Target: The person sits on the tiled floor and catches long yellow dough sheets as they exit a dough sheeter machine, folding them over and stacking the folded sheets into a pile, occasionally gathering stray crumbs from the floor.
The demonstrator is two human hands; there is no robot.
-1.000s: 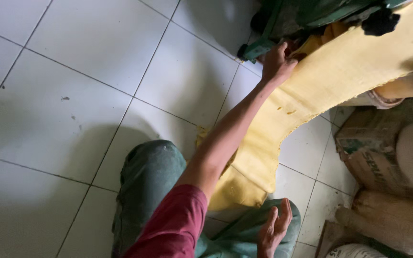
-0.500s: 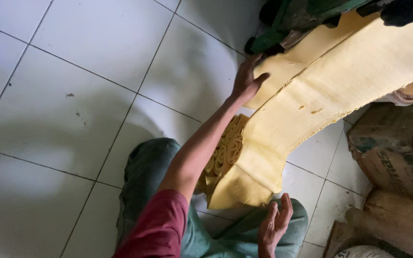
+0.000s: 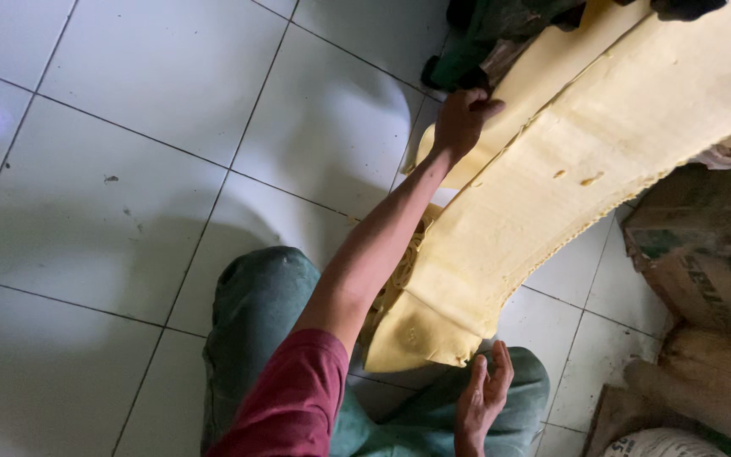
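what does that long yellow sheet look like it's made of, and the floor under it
Sheet: likely soft dough, matte pale yellow; it sags, folds at the lower end, and has ragged edges. Left hand grips its edge. Floor: glazed white tile, probably ceramic; glossy reflections and dark grout lines.

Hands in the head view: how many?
2. Left hand reaches up and grips the edge of the yellow dough sheet; right hand sits open just below the sheet's lower end. No others show.
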